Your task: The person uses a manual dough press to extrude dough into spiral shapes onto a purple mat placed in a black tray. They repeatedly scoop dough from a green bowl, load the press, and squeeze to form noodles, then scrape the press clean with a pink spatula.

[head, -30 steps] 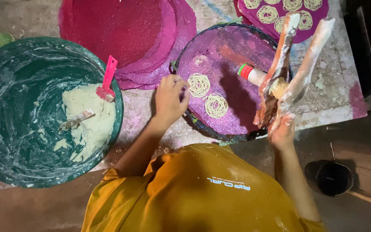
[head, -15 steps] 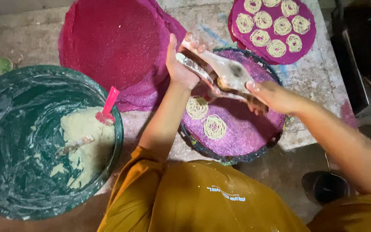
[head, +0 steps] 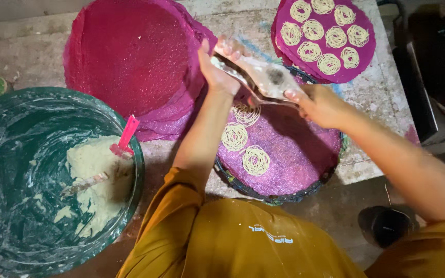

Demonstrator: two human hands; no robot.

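Covering the work area is a rough, pale concrete surface (head: 372, 98), stained and flecked with colour; a darker floor (head: 336, 216) is seen below its edge. A large green tub (head: 6, 154) is set at the left, its wall smeared white, with a lump of pale dough (head: 99, 170) and a pink scraper (head: 124, 136) stuck upright in it. A stack of round magenta mesh mats (head: 130, 56) is laid beside the tub. Further right, a purple mesh mat (head: 294, 154) is spread on a dark round tray (head: 263, 193) and carries three coiled noodle spirals (head: 256, 159). Another mat (head: 359, 59) beyond is filled with similar coils.

A metal dough press (head: 263, 77), dusted and worn, is held above the purple mat. The left hand (head: 217, 69) is wrapped around one end, fingers closed on it. The right hand (head: 318, 105) is clamped on the other end. A small dark cup (head: 384, 224) is seen on the floor.
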